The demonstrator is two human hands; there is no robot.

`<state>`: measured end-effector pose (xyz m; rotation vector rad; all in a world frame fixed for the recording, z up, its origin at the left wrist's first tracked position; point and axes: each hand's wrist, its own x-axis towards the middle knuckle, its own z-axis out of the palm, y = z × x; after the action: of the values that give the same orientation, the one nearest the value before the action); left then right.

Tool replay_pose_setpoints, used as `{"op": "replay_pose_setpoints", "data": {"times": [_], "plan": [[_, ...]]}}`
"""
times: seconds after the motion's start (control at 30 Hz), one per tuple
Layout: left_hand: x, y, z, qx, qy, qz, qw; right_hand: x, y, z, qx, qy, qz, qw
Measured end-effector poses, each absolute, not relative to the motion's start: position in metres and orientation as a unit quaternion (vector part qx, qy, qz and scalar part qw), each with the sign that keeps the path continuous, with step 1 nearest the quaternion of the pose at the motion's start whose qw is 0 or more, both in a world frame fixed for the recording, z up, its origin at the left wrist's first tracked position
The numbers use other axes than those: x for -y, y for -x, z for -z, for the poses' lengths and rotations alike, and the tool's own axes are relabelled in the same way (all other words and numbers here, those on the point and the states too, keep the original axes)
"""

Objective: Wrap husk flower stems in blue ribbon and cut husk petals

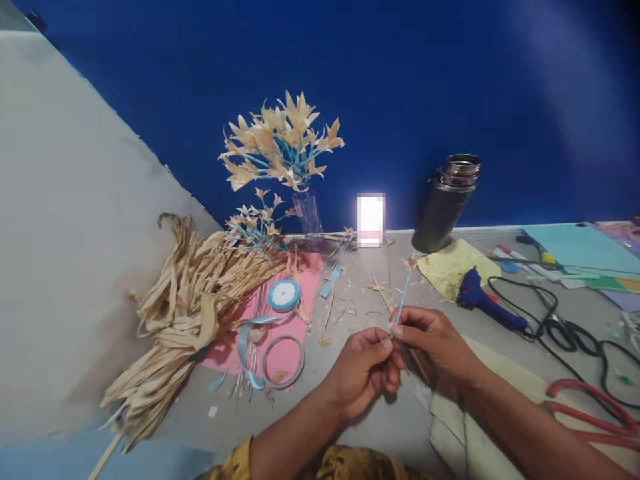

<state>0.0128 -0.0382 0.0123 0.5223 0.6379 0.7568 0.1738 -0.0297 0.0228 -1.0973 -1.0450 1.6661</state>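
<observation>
A small dried-husk flower (pixel 404 287) on a thin stem wrapped in light blue ribbon stands upright between my hands. My right hand (pixel 429 340) pinches the lower part of this stem between thumb and fingers. Just below and to the left, my left hand (pixel 371 363) is closed, thumb against fingertips, at the stem's bottom end. Left of them lie a spool of light blue ribbon (pixel 285 295) and a grey tape ring (pixel 283 362), both on a pink sheet (pixel 311 273). Scraps of husk are scattered beyond my hands.
A bundle of dried husks (pixel 175 313) lies at left. Behind it, a clear vase (pixel 309 217) holds husk flowers (pixel 285 140). A dark flask (pixel 445 207) stands by the blue wall. At right are a blue glue gun (pixel 487 300), black-handled scissors (pixel 575 337) and red-handled pliers (pixel 590 410).
</observation>
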Motion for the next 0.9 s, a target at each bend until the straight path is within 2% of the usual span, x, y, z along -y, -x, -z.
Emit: {"op": "replay_pose_setpoints", "data": {"times": [0.33, 0.6, 0.8, 0.9], "plan": [[0.040, -0.011, -0.004, -0.354, -0.261, -0.362, 0.822, 0.024, -0.181, -0.026, 0.445, 0.458, -0.608, 0.472], [0.040, -0.011, -0.006, -0.382, -0.311, -0.368, 0.789, 0.023, -0.187, -0.020, 0.488, 0.437, -0.605, 0.452], [0.042, -0.010, -0.007, -0.392, -0.372, -0.338, 0.771, 0.022, -0.190, -0.027, 0.552, 0.446, -0.537, 0.456], [0.040, -0.009, -0.005, -0.398, -0.383, -0.352, 0.756, 0.023, -0.189, -0.031, 0.608, 0.457, -0.463, 0.455]]}}
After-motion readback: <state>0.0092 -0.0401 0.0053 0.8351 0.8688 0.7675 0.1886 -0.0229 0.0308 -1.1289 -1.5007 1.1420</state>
